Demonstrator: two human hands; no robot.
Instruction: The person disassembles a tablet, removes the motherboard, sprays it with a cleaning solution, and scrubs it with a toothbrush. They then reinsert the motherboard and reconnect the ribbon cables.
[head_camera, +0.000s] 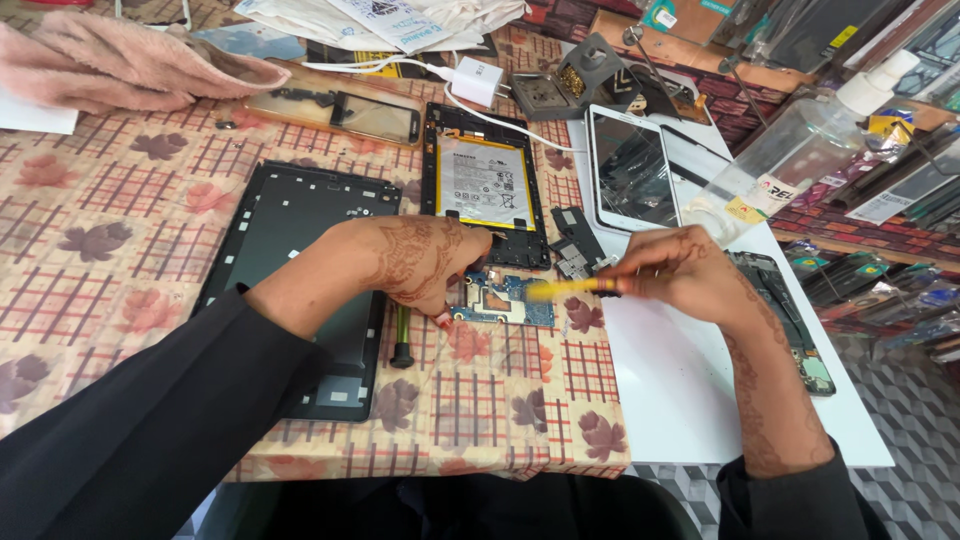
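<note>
- The left hand (415, 262) rests palm down near the middle of the table (120, 290), fingers curled and fingertips pressing on the left end of a small blue circuit board (503, 300).
- The board lies flat on the leaf-patterned cloth (500, 400), closer to the table's near edge than to its far edge and just below the open tablet frame.
- The right hand (680, 272) is closed around a yellow-handled tool (565, 288), blurred; its tip points left over the board's right end. Whether the tip touches the board I cannot tell.
- A green-shafted screwdriver (402, 335) lies beside the left hand, its black end toward the near edge.
- A dark back cover (290, 240) lies under the left forearm, left of the board.
- A white sheet (690, 400) covers the table's right side; a narrow phone frame (790, 320) lies at its right edge.
- Small black parts (575, 245) sit between the board and the white phone.
- The open tablet frame (487, 185), with its battery showing, lies just beyond the board.
- A white phone (632, 168) lies face up right of that frame.
- A clear spray bottle (800, 140) lies tilted toward the far right corner.
- A white charger (478, 80) and a soldering stand (580, 80) sit near the far edge.
- A pink towel (120, 60) lies at the far left corner.
</note>
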